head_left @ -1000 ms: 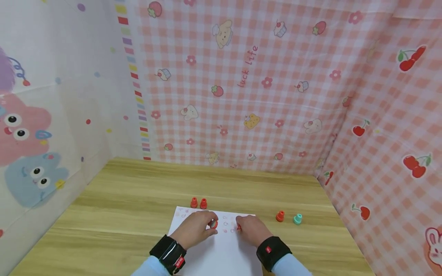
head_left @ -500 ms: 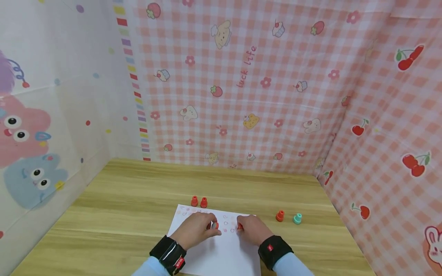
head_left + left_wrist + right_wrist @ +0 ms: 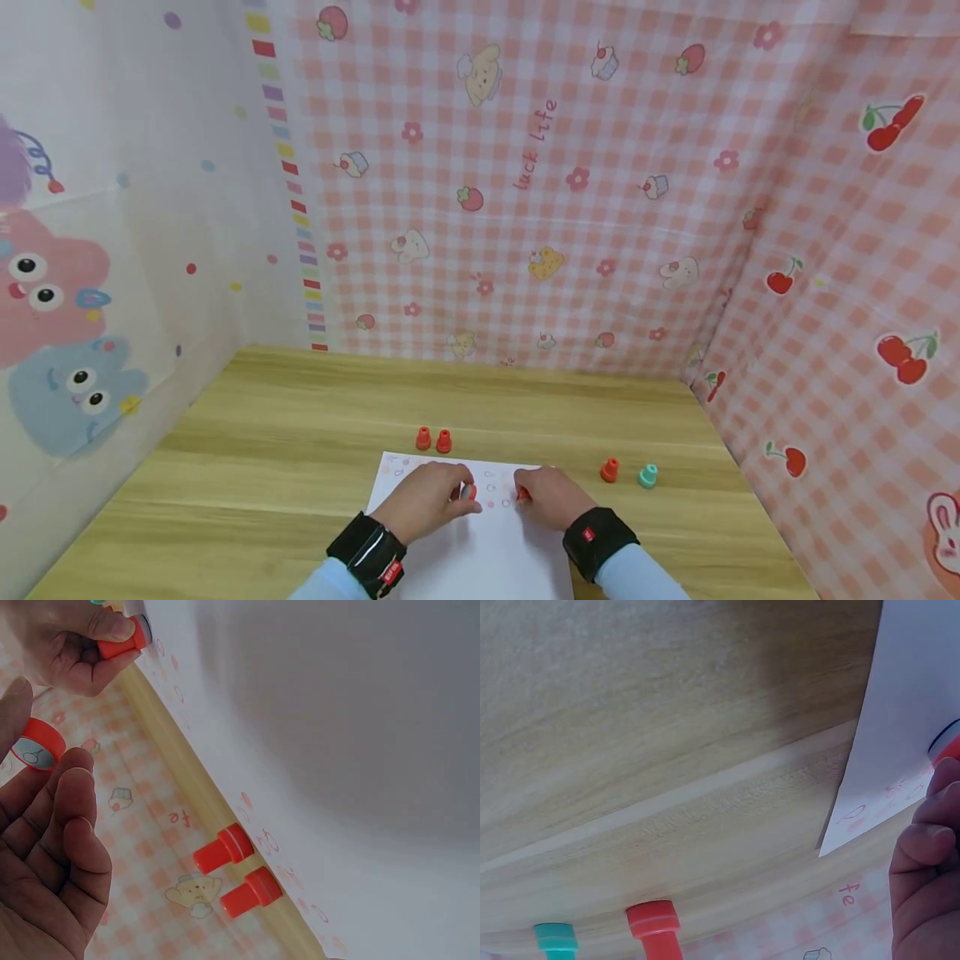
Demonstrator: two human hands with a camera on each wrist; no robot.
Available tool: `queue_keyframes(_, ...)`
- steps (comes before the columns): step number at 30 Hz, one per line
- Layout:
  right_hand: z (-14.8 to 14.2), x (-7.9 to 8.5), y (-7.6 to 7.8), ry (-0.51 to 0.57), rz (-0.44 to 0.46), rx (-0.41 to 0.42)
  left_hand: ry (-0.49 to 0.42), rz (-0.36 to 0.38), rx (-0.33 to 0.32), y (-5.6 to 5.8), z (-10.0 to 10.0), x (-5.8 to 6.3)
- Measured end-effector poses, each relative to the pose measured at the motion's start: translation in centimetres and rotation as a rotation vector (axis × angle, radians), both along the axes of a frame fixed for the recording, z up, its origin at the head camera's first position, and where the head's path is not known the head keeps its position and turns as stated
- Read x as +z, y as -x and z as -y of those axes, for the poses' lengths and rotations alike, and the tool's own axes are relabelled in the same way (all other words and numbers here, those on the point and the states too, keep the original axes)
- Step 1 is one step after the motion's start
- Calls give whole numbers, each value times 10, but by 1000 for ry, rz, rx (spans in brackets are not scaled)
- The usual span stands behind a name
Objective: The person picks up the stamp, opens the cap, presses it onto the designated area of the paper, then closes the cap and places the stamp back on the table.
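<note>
My left hand (image 3: pixel 423 502) hovers over the white paper (image 3: pixel 480 558). Between its thumb and fingers it pinches a short round red cap (image 3: pixel 46 744), whose pale face carries a small drawn figure. A red stamp (image 3: pixel 124 639) is gripped by my right hand (image 3: pixel 553 498), its grey-rimmed end down at the paper near the far right part of the sheet. Rows of small pink and red prints (image 3: pixel 491 487) run along the paper's far edge, partly hidden by the hands.
Two red stamps (image 3: pixel 444 442) stand side by side just beyond the paper's far left edge. To the right of the sheet are another red stamp (image 3: pixel 610 471) and a teal stamp (image 3: pixel 647 476) on the wooden table (image 3: pixel 285 417). Patterned cloth (image 3: pixel 525 250) hangs behind.
My left hand has shifted slightly to the right with the red cap. The right hand stays almost in the same place, still holding the stamp at the paper.
</note>
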State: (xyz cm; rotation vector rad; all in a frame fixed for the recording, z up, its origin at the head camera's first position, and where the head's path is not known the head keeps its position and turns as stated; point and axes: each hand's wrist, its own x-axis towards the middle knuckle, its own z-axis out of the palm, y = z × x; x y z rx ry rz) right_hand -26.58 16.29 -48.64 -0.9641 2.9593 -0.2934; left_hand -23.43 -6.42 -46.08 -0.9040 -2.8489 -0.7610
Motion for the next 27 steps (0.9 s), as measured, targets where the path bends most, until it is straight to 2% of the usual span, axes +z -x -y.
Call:
queue_keyframes(14, 2, -4, -7, 3, -18, -9, 2, -19, -3, -1, -1, -8)
queue_keyframes(24, 1, -2, -7, -19, 12, -83, 4, -32, -1, 2, 0, -8)
queue_keyframes(27, -1, -2, -5, 8, 29, -98, 2, -30, -2, 2, 0, -7)
